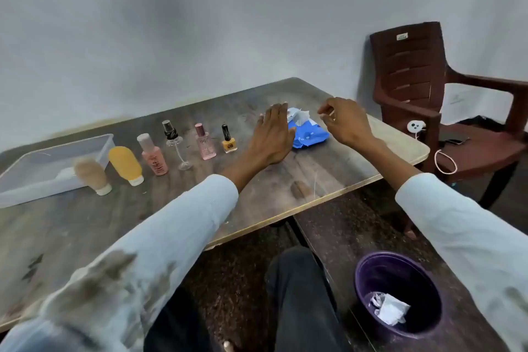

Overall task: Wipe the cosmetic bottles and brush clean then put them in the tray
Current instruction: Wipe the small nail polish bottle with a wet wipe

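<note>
Beside the tray, its left end cut off, the brush is blurred; the left hand hides part of the wipes pack.

tray: translucent white
brush: tan bristles, cream base
tube: orange, white cap
bottle: coral pink, pale cap
spray: clear, black top
perfume: pink
polish: yellow, black cap
wipes: blue, white dots
bin: purple
chair: dark brown
table: brown woodgrain

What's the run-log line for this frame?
stage: fetching wipe | left hand: flat beside wipes pack | right hand: above pack, empty | bottles: untouched | tray: no bottles
</note>
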